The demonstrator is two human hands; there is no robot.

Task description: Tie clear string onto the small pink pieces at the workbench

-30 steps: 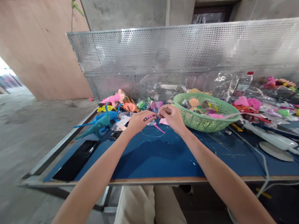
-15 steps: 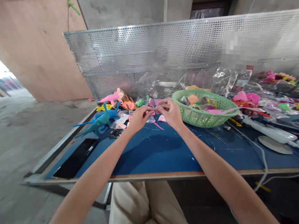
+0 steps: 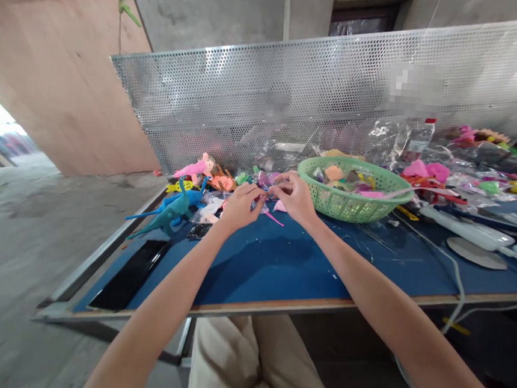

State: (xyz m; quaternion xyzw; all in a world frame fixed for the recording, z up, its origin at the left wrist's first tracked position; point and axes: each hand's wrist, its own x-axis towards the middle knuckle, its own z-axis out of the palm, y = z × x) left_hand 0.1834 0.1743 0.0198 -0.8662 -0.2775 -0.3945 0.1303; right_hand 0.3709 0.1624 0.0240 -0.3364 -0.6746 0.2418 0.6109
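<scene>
Above the blue table top [image 3: 270,261], my left hand [image 3: 243,206] and my right hand [image 3: 295,197] meet fingertip to fingertip. Both are closed in a pinch, and whatever small piece lies between them is too small and hidden to name. Below the fingers lie a thin pink strip [image 3: 275,219] and a pale pink piece [image 3: 280,206]. Left of my left hand are a crumpled clear bag [image 3: 212,208] and a teal long-necked dinosaur figure [image 3: 173,214]. Close by my right hand stands a green plastic basket [image 3: 348,205] with coloured soft pieces in it.
A black phone [image 3: 129,276] lies at the table's left front corner. Pink and orange figures [image 3: 197,167] sit at the back left. A white glue gun [image 3: 468,227] and its cable [image 3: 451,265] lie on the right. A perforated metal screen [image 3: 248,108] stands along the back.
The fingers of my left hand have shifted slightly over the pinch point. My right hand stays almost in place, and the objects on the table have not visibly moved.
</scene>
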